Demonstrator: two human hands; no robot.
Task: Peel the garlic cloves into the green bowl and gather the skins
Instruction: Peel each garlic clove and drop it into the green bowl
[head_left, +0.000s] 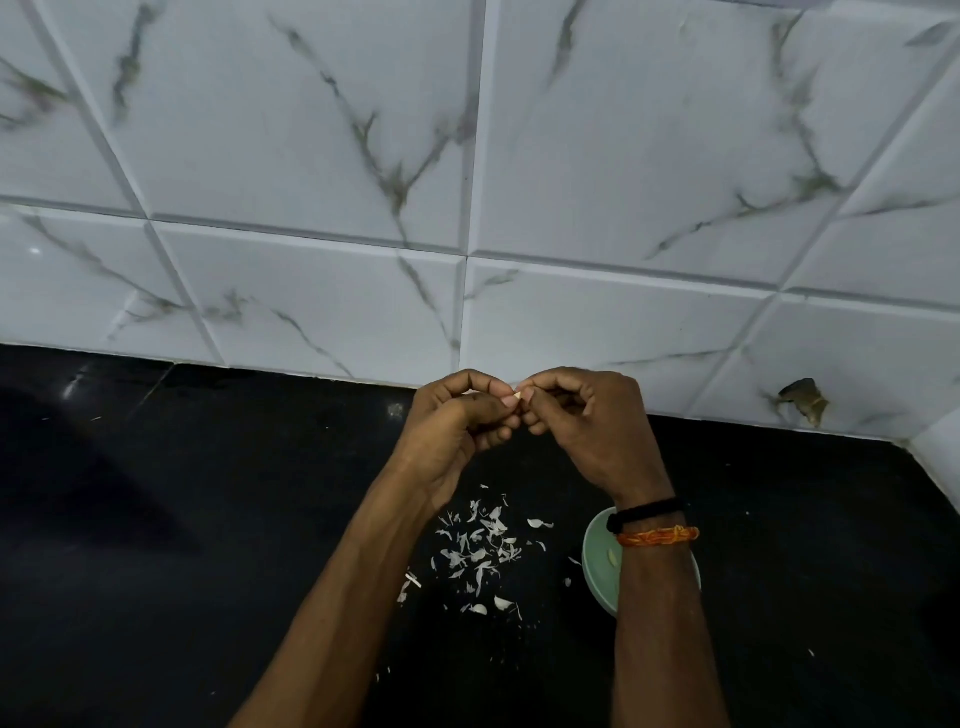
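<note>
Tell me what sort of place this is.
Most likely a home kitchen: a black counter meets a marble-look tiled wall, with garlic skins scattered beside a green bowl, and both hands pinching a clove.

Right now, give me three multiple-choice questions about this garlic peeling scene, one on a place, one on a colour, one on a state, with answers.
1. Where do the garlic skins lie?
A. in the green bowl
B. scattered on the black countertop between the forearms
C. on the tiled wall

2. What colour is the thread band below the black band on the right wrist?
A. orange
B. blue
C. white

3. What are the hands doing?
A. resting flat on the counter
B. both pinching one garlic clove
C. lifting the bowl

Answers:
1 B: the skins lie on the countertop, left of the green bowl.
2 A: it is orange.
3 B: left hand and right hand meet fingertip to fingertip on the clove.
</note>
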